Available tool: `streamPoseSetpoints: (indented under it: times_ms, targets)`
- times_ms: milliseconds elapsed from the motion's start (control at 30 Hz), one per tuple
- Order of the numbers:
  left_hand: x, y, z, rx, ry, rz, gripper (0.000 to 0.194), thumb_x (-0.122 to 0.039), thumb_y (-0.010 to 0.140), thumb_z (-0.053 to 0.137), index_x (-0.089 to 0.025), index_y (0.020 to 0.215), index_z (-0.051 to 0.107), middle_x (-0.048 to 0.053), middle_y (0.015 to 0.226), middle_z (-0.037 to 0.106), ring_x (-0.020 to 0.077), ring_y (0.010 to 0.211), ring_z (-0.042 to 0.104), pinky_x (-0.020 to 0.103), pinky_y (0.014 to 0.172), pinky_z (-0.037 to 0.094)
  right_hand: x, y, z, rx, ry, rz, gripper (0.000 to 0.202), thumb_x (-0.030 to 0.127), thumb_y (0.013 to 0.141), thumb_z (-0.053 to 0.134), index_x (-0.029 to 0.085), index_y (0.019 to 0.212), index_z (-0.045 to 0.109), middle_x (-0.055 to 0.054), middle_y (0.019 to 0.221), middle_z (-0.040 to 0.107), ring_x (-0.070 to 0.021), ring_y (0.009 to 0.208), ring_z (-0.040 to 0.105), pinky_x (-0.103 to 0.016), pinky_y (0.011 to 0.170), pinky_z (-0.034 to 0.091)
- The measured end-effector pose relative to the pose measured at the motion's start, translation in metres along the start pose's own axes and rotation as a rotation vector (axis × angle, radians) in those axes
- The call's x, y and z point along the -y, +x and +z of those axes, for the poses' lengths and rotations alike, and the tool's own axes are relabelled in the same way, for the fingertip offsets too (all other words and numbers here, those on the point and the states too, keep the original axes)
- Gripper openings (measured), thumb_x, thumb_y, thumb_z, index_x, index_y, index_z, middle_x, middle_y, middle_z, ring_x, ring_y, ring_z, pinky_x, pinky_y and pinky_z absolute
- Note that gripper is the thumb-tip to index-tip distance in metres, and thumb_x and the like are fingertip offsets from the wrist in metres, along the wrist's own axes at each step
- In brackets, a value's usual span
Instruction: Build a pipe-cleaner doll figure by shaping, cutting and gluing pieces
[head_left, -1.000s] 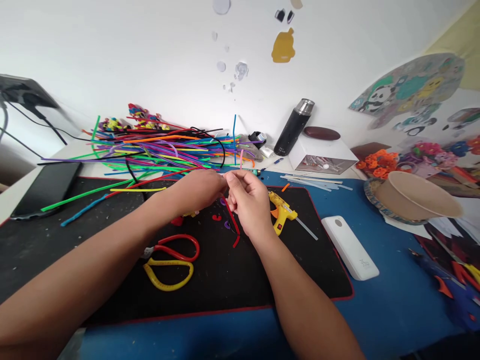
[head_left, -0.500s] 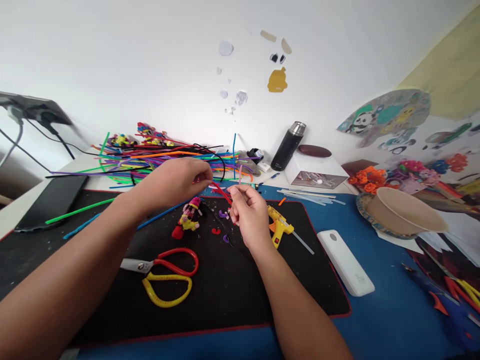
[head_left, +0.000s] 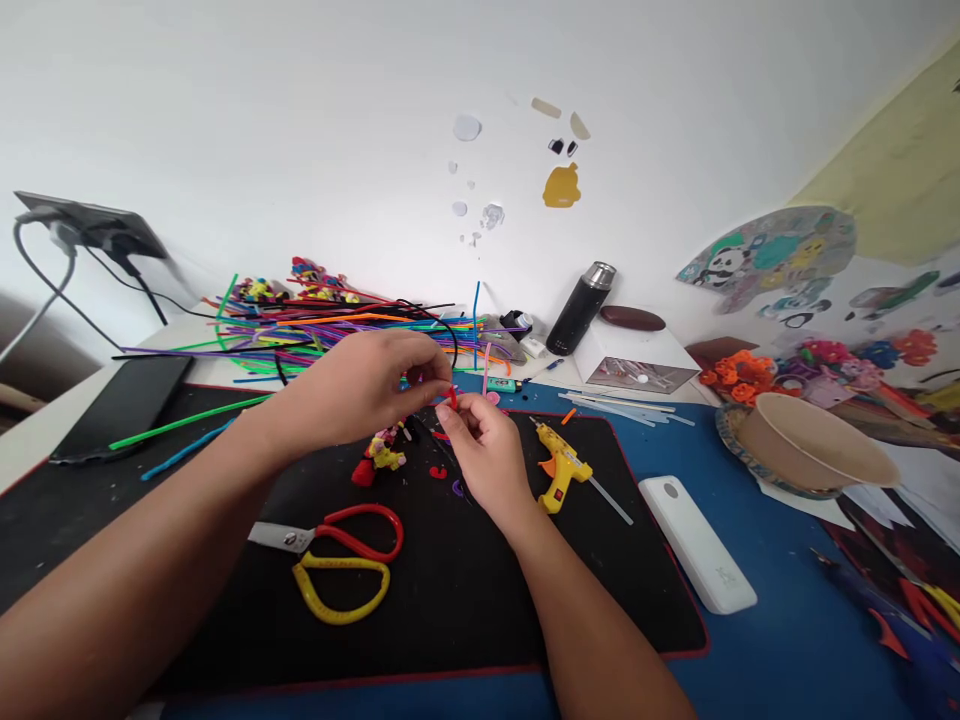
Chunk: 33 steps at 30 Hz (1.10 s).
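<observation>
A short bit of red pipe cleaner (head_left: 453, 397) shows between my two hands, above the black mat (head_left: 450, 600). My left hand (head_left: 382, 385) pinches it from above, fingers closed. Close against it, my right hand (head_left: 486, 440) has thumb and fingers pressed together on the same red piece. Beneath my left hand lies a small yellow, red and pink figure (head_left: 382, 455), partly covered. A red curled piece (head_left: 438, 472) and a purple one (head_left: 458, 488) rest beside it. Scissors with red and yellow handles (head_left: 341, 560) lie nearer me.
A yellow glue gun (head_left: 564, 465) lies right of my hands, near a white power bank (head_left: 697, 545). Colourful pipe cleaners (head_left: 352, 322) are piled at the back. Behind are a black flask (head_left: 581, 308) and white box (head_left: 637, 350); a beige bowl (head_left: 817, 440) stands right.
My hands have come closer together, and less of the red pipe cleaner shows between them. My left hand now covers more of the small figure. The whole view has shifted slightly.
</observation>
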<state>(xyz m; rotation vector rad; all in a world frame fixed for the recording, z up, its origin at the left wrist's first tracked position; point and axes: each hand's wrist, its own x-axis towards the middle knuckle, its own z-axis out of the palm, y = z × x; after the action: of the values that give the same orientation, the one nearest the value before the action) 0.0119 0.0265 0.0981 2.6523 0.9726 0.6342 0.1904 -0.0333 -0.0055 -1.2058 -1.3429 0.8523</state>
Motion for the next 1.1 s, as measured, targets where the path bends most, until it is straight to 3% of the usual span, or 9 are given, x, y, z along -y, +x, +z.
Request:
streamPoseSetpoints:
  times_ms: [100,233,433,567,767,867,1100]
  targets:
    - [0.000,0.000,0.001,0.001,-0.081,-0.018,0.030,-0.045,0.102,0.053,-0.023,0.100,0.073,0.004,0.090,0.077,0.0201,0.078,0.068,0.028,0.071,0.049,0.002,-0.001,0.000,0.029,-0.002,0.001,0.037,0.053,0.099,0.068,0.024,0.077,0.063,0.006,0.058,0.047,-0.0140,0.053,0.042,-0.026,0.051,0.031]
    - [0.008,0.000,-0.002,-0.010,-0.184,-0.079,0.036,-0.050,0.101,0.059,-0.022,0.120,0.071,0.003,0.093,0.078,0.0201,0.080,0.070,0.028,0.074,0.052,0.005,0.002,-0.004,0.034,0.191,0.113,0.039,0.060,0.100,0.066,0.022,0.091,0.070,0.007,0.055,0.050,-0.0125,0.047,0.046,-0.025,0.047,0.035]
    - [0.016,0.000,0.002,0.300,-0.134,-0.082,0.035,-0.049,0.101,0.058,-0.026,0.118,0.078,0.003,0.101,0.082,0.0207,0.085,0.074,0.026,0.071,0.050,-0.002,0.007,-0.006,-0.045,0.387,0.185,0.044,0.065,0.096,0.070,0.021,0.091,0.071,0.008,0.054,0.049,-0.0103,0.043,0.044,-0.021,0.040,0.031]
    - [0.017,0.000,0.014,0.416,-0.144,-0.071,0.038,-0.045,0.106,0.047,-0.025,0.105,0.080,0.002,0.086,0.079,0.0190,0.073,0.069,0.026,0.064,0.045,0.000,0.008,-0.006,-0.062,0.444,0.200,0.047,0.067,0.092,0.074,0.020,0.090,0.071,0.008,0.054,0.049,-0.0095,0.042,0.044,-0.021,0.038,0.030]
    - [0.015,0.004,0.022,0.618,-0.351,-0.212,0.040,-0.050,0.103,0.051,-0.021,0.087,0.073,0.004,0.082,0.079,0.0192,0.071,0.069,0.026,0.064,0.047,0.004,0.008,-0.007,-0.100,0.527,0.209,0.050,0.068,0.088,0.078,0.019,0.088,0.073,0.008,0.054,0.049,-0.0081,0.041,0.044,-0.020,0.038,0.029]
    - [0.015,0.005,0.023,0.599,-0.436,-0.235,0.039,-0.054,0.099,0.055,-0.021,0.086,0.071,0.003,0.078,0.077,0.0196,0.070,0.068,0.026,0.063,0.048,0.003,0.009,-0.007,-0.112,0.561,0.205,0.050,0.069,0.088,0.078,0.020,0.088,0.072,0.007,0.054,0.050,-0.0084,0.040,0.044,-0.021,0.038,0.029]
    - [0.025,0.004,0.028,0.411,-0.533,-0.339,0.038,-0.058,0.091,0.064,-0.022,0.090,0.074,0.001,0.074,0.073,0.0179,0.060,0.065,0.024,0.051,0.048,0.004,0.010,-0.008,-0.178,0.635,0.178,0.046,0.065,0.088,0.079,0.020,0.085,0.073,0.008,0.054,0.049,-0.0083,0.040,0.045,-0.021,0.038,0.028]
